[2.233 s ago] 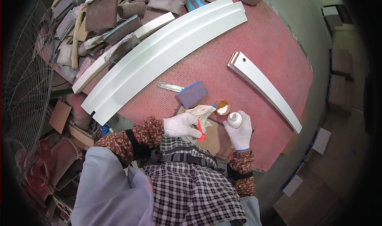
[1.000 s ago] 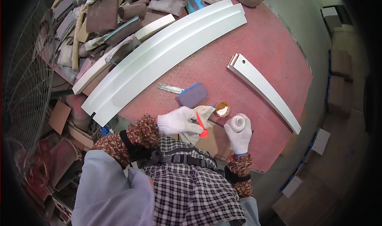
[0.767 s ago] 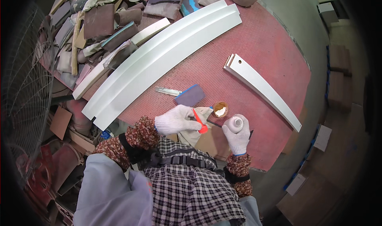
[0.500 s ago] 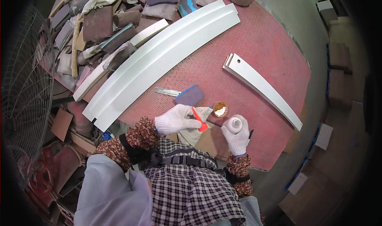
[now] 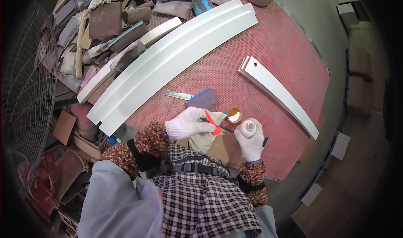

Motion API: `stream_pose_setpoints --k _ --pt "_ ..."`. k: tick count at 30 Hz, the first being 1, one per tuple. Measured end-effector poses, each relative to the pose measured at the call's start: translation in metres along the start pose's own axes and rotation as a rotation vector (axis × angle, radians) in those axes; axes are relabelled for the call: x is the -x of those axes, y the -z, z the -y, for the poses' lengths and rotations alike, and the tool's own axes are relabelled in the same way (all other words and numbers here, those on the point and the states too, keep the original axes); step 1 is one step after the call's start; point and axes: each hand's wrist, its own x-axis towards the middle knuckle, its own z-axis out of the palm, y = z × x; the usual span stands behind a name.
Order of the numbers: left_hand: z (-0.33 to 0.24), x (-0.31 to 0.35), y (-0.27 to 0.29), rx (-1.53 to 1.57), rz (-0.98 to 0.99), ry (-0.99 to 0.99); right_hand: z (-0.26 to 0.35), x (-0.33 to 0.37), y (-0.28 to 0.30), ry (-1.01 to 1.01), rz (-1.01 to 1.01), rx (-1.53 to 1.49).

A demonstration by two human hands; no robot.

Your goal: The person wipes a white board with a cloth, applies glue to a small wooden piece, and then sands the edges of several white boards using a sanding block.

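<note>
My left hand (image 5: 187, 124), in a white knitted glove, pinches an orange-red pointed nozzle cap (image 5: 215, 130) with its round end down. Gloved likewise, my right hand (image 5: 252, 147) is wrapped round a small white bottle (image 5: 247, 130), its spout facing up. Between and just beyond the hands sits a small round brown tub (image 5: 231, 110) with white paste in it. A pale cloth (image 5: 200, 142) lies beneath my left hand. Farther off are a purple sanding block (image 5: 202, 98) with a blue edge and a flat metal blade (image 5: 178, 95) touching it.
A long curved white panel (image 5: 178, 57) crosses the red mesh-covered table (image 5: 218, 70). A narrower white curved piece (image 5: 282, 97) lies at right. Sanding pads and blocks (image 5: 105, 22) pile up at far left. A wire fan guard (image 5: 27, 87) stands at the left edge.
The view has shifted slightly. The bottle's spout leans a little more away from me in my right hand. The orange-red cap stays in my left hand.
</note>
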Motion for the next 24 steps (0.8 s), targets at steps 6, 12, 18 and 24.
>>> stream_pose_setpoints --k 6,12,18,24 --pt "0.007 -0.015 -0.003 -0.042 -0.067 -0.107 0.003 -0.001 0.002 -0.041 0.017 -0.102" --pt "-0.001 -0.024 -0.009 -0.029 -0.13 -0.101 -0.001 0.0 0.003 -0.021 0.039 -0.033" --pt "-0.011 -0.022 -0.01 -0.072 -0.134 -0.081 0.009 0.001 0.006 -0.036 0.034 -0.071" --pt "-0.008 -0.018 -0.007 -0.027 -0.146 -0.044 -0.006 -0.005 0.003 0.164 -0.083 0.253"
